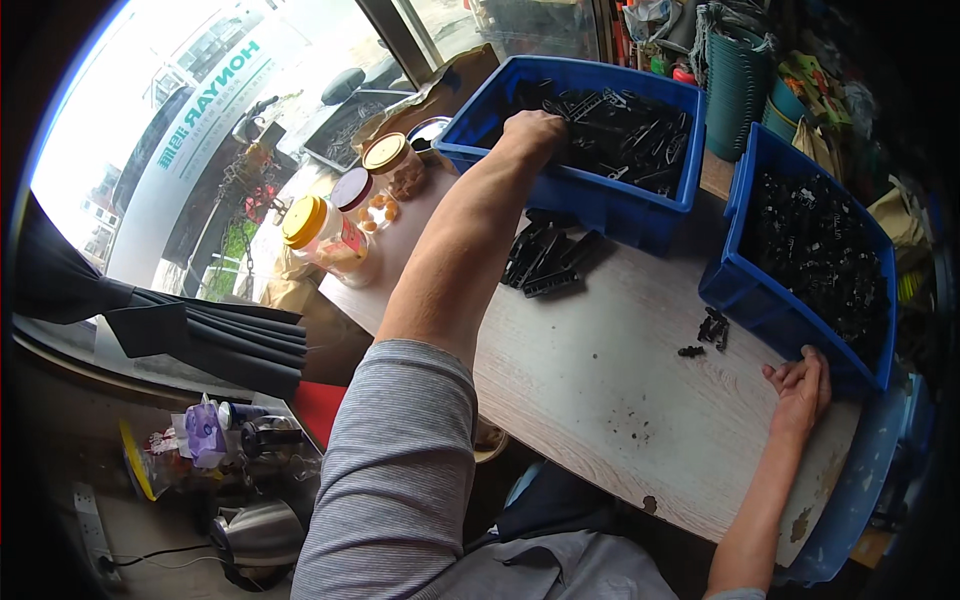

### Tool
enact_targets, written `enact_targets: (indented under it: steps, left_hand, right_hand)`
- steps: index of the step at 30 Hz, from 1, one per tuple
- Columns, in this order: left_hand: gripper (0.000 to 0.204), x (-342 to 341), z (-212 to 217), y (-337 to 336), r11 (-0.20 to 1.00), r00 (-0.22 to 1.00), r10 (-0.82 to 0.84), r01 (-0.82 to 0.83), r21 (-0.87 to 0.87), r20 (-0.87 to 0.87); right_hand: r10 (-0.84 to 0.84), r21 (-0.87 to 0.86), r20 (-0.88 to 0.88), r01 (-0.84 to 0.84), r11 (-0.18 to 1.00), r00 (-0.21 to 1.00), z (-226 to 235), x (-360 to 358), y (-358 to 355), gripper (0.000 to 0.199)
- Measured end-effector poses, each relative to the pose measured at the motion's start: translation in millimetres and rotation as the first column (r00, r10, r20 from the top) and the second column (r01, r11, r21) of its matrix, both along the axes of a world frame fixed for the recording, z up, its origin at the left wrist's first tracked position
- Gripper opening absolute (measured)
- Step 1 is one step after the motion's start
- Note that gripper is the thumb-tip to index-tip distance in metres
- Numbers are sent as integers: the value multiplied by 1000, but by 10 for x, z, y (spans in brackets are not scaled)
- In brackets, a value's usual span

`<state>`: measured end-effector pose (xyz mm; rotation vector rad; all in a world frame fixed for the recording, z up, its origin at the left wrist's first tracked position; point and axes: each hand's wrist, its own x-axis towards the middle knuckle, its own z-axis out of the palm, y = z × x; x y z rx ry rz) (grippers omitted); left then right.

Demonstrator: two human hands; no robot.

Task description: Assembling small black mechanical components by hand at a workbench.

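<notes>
My left hand (535, 133) reaches over the near-left side of a large blue bin (610, 205) full of long black plastic pieces (640, 135). Its knuckles are bent and the fingertips point down, hidden from view; whatever they hold cannot be made out. On the table, my right hand (803, 388) rests against the near side of a second blue bin (775, 298), which holds many small black plastic parts (820, 230). Its fingers are loosely bent with the thumb apart, and nothing shows in them. A few small black parts (713, 328) lie close by that bin.
A pile of long black pieces (548, 258) lies before the left bin on the wooden table (600, 360). Lidded jars (325, 240) stand along the window side. A kettle (262, 532) sits lower left. Stacked green buckets (735, 90) stand behind the bins.
</notes>
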<state>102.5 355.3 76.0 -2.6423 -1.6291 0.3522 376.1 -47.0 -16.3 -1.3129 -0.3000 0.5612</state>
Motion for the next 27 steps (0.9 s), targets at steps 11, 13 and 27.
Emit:
enact_targets:
  steps: [11,13,27]
  left_hand:
    - [29,5,65,-55,998,990,-42,36,45,132]
    - [29,35,75,-103,997,981,-76,69,43,181]
    - [35,-274,195,-175,906,743,-403,242,347,534]
  right_hand:
    - [12,19,51,-13,1000,999,-58,60,-29,27]
    - [-17,3,62,17,1000,998,-66,88,-45,26]
    - [4,-2,57,-3,1000,998,28,-12,5,18]
